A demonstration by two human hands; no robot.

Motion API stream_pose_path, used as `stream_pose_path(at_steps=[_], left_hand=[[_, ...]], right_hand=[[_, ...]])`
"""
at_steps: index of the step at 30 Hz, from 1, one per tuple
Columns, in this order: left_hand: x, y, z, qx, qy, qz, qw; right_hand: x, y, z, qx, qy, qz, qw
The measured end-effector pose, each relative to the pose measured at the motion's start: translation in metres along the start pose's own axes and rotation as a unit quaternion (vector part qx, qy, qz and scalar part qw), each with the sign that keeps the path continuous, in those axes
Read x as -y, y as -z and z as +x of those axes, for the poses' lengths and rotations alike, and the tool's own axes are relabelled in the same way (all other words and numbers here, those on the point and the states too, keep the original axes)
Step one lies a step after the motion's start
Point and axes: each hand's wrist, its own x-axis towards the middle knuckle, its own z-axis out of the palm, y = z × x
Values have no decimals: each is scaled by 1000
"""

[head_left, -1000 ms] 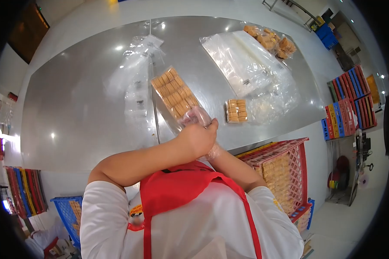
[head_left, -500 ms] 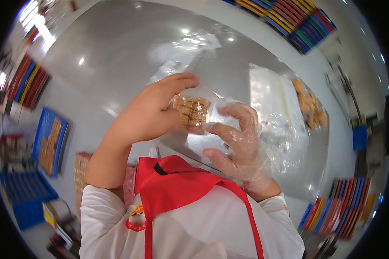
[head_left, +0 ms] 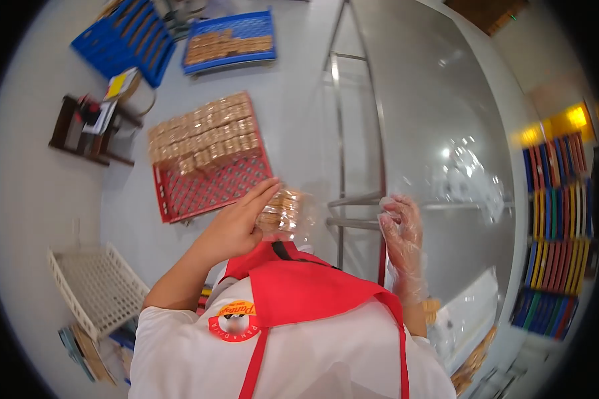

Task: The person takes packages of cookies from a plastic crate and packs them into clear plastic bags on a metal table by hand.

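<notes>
Bare, my left hand (head_left: 238,223) grips a clear bag of round biscuits (head_left: 281,211) in front of the red apron, its fingers along the bag's left side. My right hand (head_left: 402,233), in a clear plastic glove, is raised by the steel table's edge with its fingers apart and nothing in them. To the left, on the floor, a red crate (head_left: 213,189) holds rows of packed biscuits (head_left: 206,130); its near part shows bare lattice. The bag is just right of that crate's near corner.
The steel table (head_left: 439,100) bears clear plastic bags (head_left: 472,176) and more bags near my right forearm. A blue crate (head_left: 229,41) of biscuits, a blue crate stack (head_left: 123,40), a dark stool (head_left: 90,133) and a white crate (head_left: 100,286) stand left. Coloured trays are stacked far right.
The view has turned left from the table toward the floor crates. The bag has come along in my left hand, and my right hand has moved apart from it.
</notes>
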Motion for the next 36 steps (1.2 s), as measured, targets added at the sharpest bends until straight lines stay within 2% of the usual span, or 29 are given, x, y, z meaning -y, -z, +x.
stream_pose_path(at_steps=[2,3,4,7,10,13,15,17,21,22,26,27,30,31,34,36], left_hand=[[63,-9,-24,-70,17,77,994],[102,-13,-35,-101,35,108,988],[134,-9,-46,-130,51,139,980],[205,27,-71,-50,275,197,940],[304,51,-96,-74,316,191,926],[432,63,-116,-134,333,155,921],[502,75,-123,-135,334,159,919],[560,82,-125,-122,352,143,917],[652,98,-112,-110,400,73,907],[672,99,-107,-115,404,55,906],[746,81,-82,-159,324,26,932],[760,78,-72,-155,327,55,931],[798,65,-62,-164,331,-42,928],[811,60,-62,-167,324,-27,931],[859,36,-67,-102,370,3,923],[875,20,-61,-99,405,20,909]], right_hand=[[-10,-27,14,71,-23,-7,997],[-20,-44,24,101,13,-48,994],[-21,-64,33,124,0,-90,988],[-39,-121,50,185,-29,-186,965],[-80,-172,55,240,-10,-288,927],[-132,-217,43,292,-100,-359,881],[-150,-246,35,352,-212,-387,826],[-155,-273,24,346,-400,-391,753],[-181,-311,6,362,-473,-383,706],[-179,-322,6,352,-480,-375,711],[-162,-361,17,314,-515,-347,718],[-162,-368,22,305,-525,-341,718],[-171,-375,23,314,-484,-369,729],[-170,-380,23,305,-501,-357,727],[-171,-390,24,281,-534,-327,727],[-178,-389,16,272,-536,-318,733]])
